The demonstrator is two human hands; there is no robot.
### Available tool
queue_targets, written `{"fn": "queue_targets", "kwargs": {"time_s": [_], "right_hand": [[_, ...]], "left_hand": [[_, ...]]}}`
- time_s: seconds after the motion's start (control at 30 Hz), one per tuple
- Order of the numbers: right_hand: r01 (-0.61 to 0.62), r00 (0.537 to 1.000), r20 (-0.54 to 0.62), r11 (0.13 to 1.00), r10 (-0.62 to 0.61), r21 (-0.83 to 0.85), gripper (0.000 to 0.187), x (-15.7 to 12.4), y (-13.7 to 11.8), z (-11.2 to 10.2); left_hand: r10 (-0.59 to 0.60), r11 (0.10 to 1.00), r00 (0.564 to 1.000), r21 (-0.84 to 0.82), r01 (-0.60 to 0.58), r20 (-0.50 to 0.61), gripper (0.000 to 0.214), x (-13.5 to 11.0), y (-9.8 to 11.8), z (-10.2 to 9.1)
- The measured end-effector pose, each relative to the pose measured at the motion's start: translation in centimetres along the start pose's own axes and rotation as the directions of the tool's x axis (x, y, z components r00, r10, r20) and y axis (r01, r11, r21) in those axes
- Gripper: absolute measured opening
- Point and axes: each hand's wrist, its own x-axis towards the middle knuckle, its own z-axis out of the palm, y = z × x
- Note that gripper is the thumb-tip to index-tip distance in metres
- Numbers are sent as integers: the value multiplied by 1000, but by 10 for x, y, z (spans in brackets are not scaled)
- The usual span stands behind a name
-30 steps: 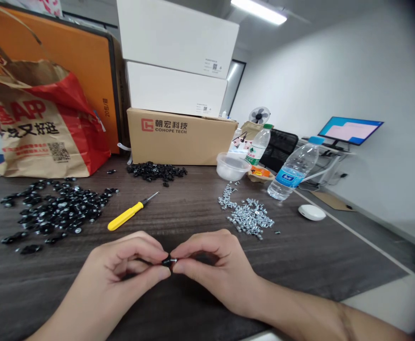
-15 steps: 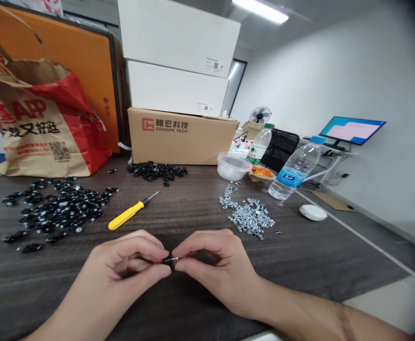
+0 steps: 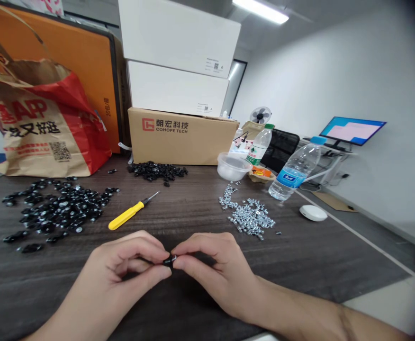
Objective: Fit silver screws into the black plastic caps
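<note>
Between thumb and fingertips, my left hand (image 3: 129, 265) pinches a small black plastic piece (image 3: 167, 262) above the near part of the table. My right hand (image 3: 218, 270) is closed on a small silver screw (image 3: 174, 258), which meets the right side of the black piece. Fingertips hide most of both parts. Beyond my left hand lies a yellow-handled screwdriver (image 3: 126, 216). A heap of silver screws (image 3: 253, 219) is on the table beyond my right hand. To the left is a heap of black pieces with shiny screw heads (image 3: 63, 206).
More black pieces (image 3: 156, 171) lie before a cardboard box (image 3: 182, 137) under white boxes. A paper bag (image 3: 51, 128) stands at the back left. A plastic tub (image 3: 233, 168), a water bottle (image 3: 293, 171) and a white round device (image 3: 313, 212) are on the right.
My right fingertips have moved slightly left, closer to the black piece. Less of the screw shows between my hands now. Everything on the table stays put.
</note>
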Motion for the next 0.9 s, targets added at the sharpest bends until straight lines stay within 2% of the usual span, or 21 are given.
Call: {"fn": "queue_targets", "kwargs": {"time_s": [0.17, 0.4, 0.6, 0.8, 0.9], "right_hand": [[67, 994, 87, 994, -59, -90, 19, -1, 0, -4], [190, 977, 125, 968, -171, -162, 19, -2, 1, -5], [178, 979, 135, 968, -155, -176, 21, -2, -3, -4], [23, 997, -70, 999, -21, 29, 5, -2, -2, 2], [25, 996, -83, 994, -16, 109, 2, -1, -1, 3]], "left_hand": [[-3, 1000, 1000, 11, 3, -16, 2, -1, 4, 0], [71, 995, 997, 65, -70, -21, 3, -2, 7, 1], [96, 993, 995, 78, -94, -21, 4, -1, 7, 1], [72, 996, 997, 49, -71, -20, 4, -2, 5, 0], [84, 995, 996, 44, -84, -4, 4, -3, 5, 0]]}}
